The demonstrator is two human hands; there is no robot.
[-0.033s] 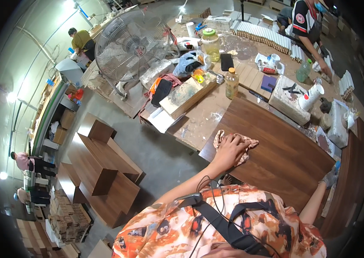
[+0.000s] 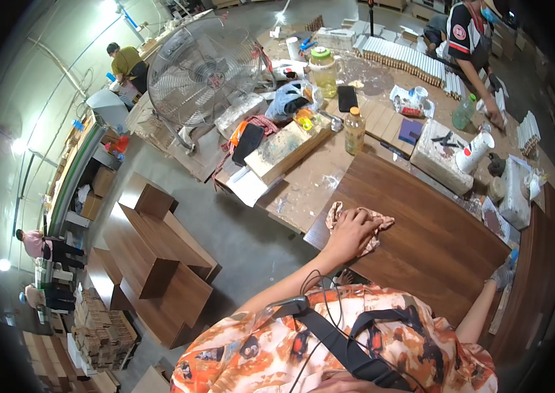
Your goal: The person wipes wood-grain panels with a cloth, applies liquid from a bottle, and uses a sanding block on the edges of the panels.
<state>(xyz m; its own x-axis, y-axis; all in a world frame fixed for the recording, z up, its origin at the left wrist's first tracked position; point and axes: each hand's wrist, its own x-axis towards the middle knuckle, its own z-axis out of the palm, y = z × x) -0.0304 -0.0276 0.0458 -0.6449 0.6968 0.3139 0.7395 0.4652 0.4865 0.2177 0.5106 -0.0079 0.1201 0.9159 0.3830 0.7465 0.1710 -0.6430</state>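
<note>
A dark brown wood-grain panel point(image 2: 421, 229) lies flat on the worktable in front of me. My left hand point(image 2: 354, 232), bare, presses a crumpled pinkish patterned cloth point(image 2: 381, 223) against the panel near its left end, fingers bent over the cloth. At the panel's right end is my right hand point(image 2: 504, 274), in a grey glove with blue at the fingertips. Its fingers curl at the panel's edge; part of the grip is too small to make out.
Beyond the panel stand a bottle with an orange cap point(image 2: 354, 131), a foam block point(image 2: 440, 156) and a white cup point(image 2: 475, 152). More brown boards point(image 2: 539, 262) stand at right. A large fan point(image 2: 209, 78) is far left. Assembled brown shelving point(image 2: 153, 262) sits on the floor. A co-worker's hand point(image 2: 495, 114) reaches across the far table.
The whole view has shifted very slightly. My left hand stays on the cloth and my right hand at the panel's end, both nearly where they were.
</note>
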